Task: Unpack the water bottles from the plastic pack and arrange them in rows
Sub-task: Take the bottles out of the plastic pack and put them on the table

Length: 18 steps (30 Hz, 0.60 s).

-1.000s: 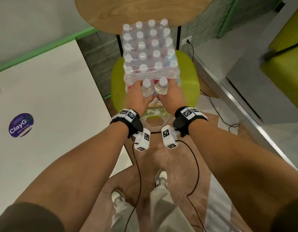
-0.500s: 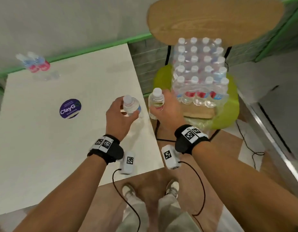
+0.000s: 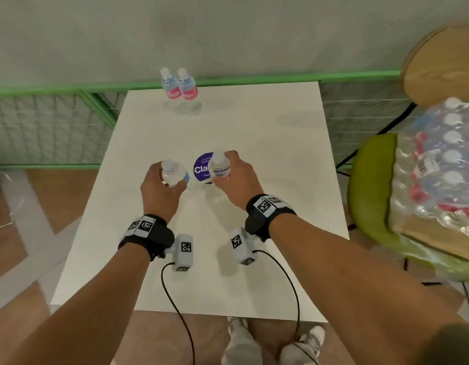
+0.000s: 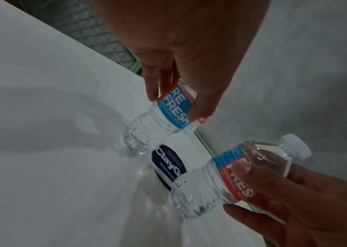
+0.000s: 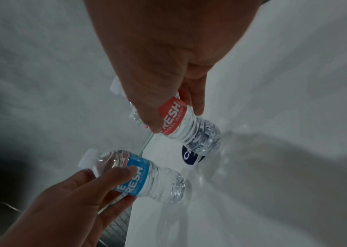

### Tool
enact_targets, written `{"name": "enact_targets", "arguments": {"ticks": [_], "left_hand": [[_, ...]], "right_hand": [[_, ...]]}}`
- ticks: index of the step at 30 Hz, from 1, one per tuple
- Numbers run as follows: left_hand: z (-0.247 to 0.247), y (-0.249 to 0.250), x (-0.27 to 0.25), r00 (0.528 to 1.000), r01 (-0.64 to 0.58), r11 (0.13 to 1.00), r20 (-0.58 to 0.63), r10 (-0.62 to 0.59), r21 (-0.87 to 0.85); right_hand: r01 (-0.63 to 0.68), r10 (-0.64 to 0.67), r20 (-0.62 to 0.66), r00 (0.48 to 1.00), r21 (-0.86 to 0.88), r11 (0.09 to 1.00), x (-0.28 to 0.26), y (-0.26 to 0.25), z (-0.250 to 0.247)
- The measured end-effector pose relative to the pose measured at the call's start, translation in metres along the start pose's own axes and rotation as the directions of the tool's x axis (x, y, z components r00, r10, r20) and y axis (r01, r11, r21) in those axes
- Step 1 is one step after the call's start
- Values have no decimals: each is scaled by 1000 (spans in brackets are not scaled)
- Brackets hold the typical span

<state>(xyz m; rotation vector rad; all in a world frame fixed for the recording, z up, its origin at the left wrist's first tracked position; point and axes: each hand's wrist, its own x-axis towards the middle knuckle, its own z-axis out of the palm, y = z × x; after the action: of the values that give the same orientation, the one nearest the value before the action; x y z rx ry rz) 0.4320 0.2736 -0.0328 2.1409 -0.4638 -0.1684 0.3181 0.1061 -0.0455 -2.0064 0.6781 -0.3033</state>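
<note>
Two bottles (image 3: 179, 84) are placed, one more is gripped in each hand (image 3: 159, 184) (image 3: 234, 177), and the pack (image 3: 438, 164) seemingly remains mostly full.

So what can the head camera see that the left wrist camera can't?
Only the head view shows the two bottles standing at the table's far edge and the plastic pack on the green chair. Only the left wrist view shows the label words up close on the left hand's bottle. Both show the two held bottles and the purple sticker.
</note>
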Motion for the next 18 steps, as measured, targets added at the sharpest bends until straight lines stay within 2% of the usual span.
{"name": "enact_targets", "arguments": {"ticks": [5,9,18], "left_hand": [[-27,-39,42,999,44,999,-28,-44,-3],[-34,-56,66,997,76,997,-32,-76,1],[-24,-63,93,999,34,998,0,-34,-59]], "right_hand": [[-28,28,32,999,-18,999,42,-19,52],[-29,29,1,1000,-22,999,62,-22,82],[10,-10,-9,1000,-28,1000,82,-27,100]]}}
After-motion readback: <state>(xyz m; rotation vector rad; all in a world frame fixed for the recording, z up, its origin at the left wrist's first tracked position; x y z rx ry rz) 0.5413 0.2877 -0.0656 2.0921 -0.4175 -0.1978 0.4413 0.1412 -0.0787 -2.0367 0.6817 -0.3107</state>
